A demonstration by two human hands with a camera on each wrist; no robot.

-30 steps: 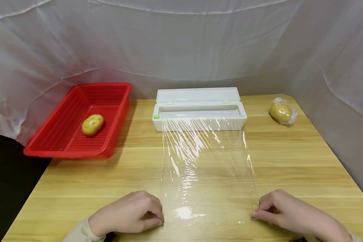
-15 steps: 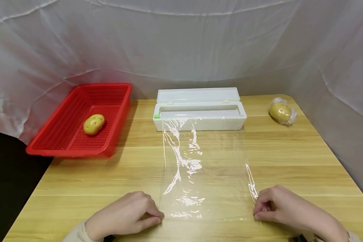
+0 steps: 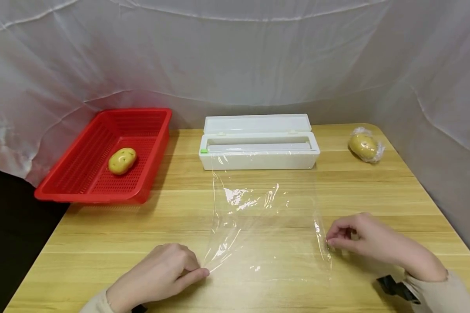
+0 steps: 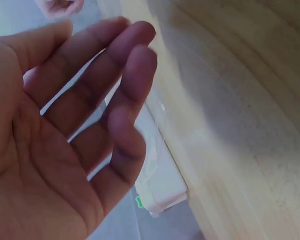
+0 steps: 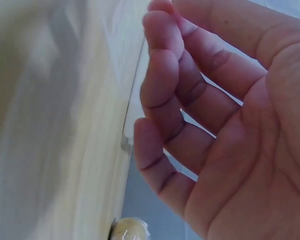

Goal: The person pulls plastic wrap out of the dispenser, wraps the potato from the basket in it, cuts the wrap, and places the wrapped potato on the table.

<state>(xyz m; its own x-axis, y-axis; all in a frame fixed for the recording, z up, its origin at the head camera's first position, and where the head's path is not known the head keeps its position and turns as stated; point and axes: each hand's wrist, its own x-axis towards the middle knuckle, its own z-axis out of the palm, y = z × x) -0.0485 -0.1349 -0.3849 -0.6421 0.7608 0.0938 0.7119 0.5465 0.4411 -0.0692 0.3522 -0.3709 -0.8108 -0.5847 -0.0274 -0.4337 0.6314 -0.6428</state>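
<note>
The table (image 3: 380, 195) bears a red basket (image 3: 150, 174) and white box (image 3: 257, 124), its film (image 3: 266, 239) pinched by both hands (image 3: 158, 274) (image 3: 370, 240).

Clear film (image 3: 264, 230) blocks table centre, running from white box (image 3: 260, 161) to left hand (image 3: 158, 271) and right hand (image 3: 370, 239), both pinching it. Raised lid (image 3: 257, 124) and grey curtain (image 3: 227, 65) close off the far side. Bare table (image 3: 184, 204) lane between film and red basket (image 3: 155, 167); wider one right, wrapped potato (image 3: 364, 146) at its far end. Basket open from above, walls bar sideways entry.
</note>
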